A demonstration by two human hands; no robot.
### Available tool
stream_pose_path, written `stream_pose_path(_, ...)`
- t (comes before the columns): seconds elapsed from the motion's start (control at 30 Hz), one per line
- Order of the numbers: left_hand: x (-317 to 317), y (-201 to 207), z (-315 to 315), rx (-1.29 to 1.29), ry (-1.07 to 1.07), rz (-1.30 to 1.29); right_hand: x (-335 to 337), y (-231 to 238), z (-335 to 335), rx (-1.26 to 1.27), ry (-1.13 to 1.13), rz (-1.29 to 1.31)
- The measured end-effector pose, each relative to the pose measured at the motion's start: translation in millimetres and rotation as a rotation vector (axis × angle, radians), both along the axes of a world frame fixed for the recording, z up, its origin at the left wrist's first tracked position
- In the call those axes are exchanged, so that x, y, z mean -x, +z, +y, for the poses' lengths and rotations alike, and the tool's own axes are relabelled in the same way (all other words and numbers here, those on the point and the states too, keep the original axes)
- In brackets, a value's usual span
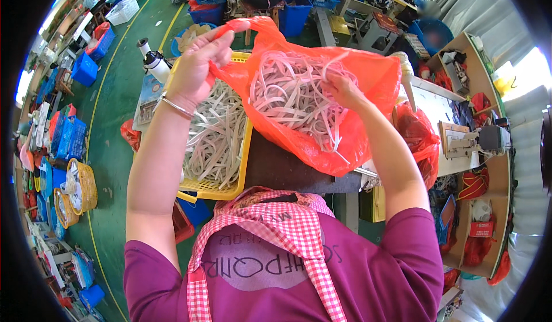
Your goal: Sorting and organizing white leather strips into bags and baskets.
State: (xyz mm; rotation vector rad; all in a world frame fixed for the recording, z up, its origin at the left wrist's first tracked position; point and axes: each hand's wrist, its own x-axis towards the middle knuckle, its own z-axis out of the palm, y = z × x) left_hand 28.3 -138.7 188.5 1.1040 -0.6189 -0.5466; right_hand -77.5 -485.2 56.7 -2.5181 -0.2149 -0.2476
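My left hand [198, 66] is closed on the upper left edge of an orange-red plastic bag [376, 69], pulling that edge up. Inside the open bag lies a tangled heap of narrow whitish strips [290, 95]. My right hand [343, 90] reaches into the bag's right side, its fingers closed on some strips at the heap's edge. Under my left forearm stands a yellow plastic basket [244, 164] filled with similar loose strips [214, 141]. The bag overlaps the basket's right side, above a dark tabletop [270, 161].
Another red plastic bag [418, 132] hangs right of my right forearm, near a sewing machine [483, 141] on a white table. A white bottle-like container [154, 62] stands beyond the basket. Blue bins [295, 13] and a seated person are at the far side.
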Motion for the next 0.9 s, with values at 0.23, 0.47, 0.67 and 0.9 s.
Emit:
stream_pose_path(0.23,-25.7,-8.3,4.9,0.13,0.023,0.12,83.5,67.8,-64.1,0.701,-0.209,0.982)
stream_pose_path(0.47,-33.5,-6.2,-19.5,0.099,0.059,0.129,174.8,93.4,0.5,0.341,0.119,0.904)
stream_pose_path(0.67,-42.8,15.2,-12.3,0.072,0.13,-0.008,205.7,169.2,51.1,0.446,0.235,1.055)
stream_pose_path(0.9,-25.9,16.9,-27.1,-0.153,-0.028,-0.13,167.1,216.2,111.1,0.386,-0.02,0.034)
